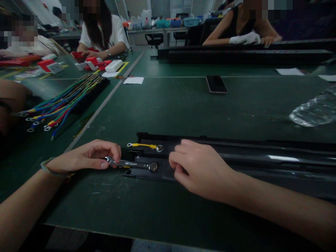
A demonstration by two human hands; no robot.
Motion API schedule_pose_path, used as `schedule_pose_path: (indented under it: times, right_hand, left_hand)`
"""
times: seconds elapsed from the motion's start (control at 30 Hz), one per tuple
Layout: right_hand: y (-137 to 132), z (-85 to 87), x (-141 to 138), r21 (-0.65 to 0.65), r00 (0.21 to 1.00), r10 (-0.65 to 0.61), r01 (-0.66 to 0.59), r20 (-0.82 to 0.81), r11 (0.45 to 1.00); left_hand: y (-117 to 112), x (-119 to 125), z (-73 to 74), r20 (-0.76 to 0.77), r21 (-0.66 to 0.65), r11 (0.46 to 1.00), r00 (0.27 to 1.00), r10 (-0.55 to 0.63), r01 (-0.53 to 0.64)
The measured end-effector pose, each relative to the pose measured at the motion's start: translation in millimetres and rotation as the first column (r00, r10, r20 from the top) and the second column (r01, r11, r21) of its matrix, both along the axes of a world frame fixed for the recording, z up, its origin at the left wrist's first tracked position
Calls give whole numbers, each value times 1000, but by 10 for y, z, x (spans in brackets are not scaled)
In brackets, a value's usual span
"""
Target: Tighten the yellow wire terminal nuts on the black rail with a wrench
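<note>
A long black metal rail (262, 157) lies across the green table in front of me. My left hand (86, 157) pinches the handle end of a small silver wrench (133, 163). The wrench's ring end sits over a fastener (153, 167) on the rail's left end. Just behind it a short yellow wire (143, 145) with ring terminals is fixed to the rail by a second fastener (159, 148). My right hand (196, 168) rests curled on the rail, fingertips pressed down right of the wrench head; nothing shows in it.
A bundle of coloured wires with ring terminals (57, 108) lies at the left. A black phone (216, 84) and paper slips (133, 80) lie farther back, and a clear plastic bottle (315, 110) at the right. Other people work at the far tables with red and white parts (97, 63).
</note>
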State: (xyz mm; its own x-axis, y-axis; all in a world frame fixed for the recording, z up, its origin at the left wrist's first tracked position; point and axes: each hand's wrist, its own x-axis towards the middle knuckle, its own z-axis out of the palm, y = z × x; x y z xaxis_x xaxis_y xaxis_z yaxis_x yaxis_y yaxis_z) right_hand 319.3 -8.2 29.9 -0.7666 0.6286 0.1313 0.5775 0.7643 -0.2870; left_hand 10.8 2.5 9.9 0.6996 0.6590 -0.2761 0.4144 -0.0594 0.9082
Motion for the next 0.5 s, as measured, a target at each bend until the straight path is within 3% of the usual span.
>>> schedule_pose_path:
  times: [0.5]
  right_hand:
    - [-1, 21, 10, -18, 1000, -27, 27, -6, 999]
  left_hand:
    - [1, 16, 12, -29, 33, 999, 1000, -6, 7]
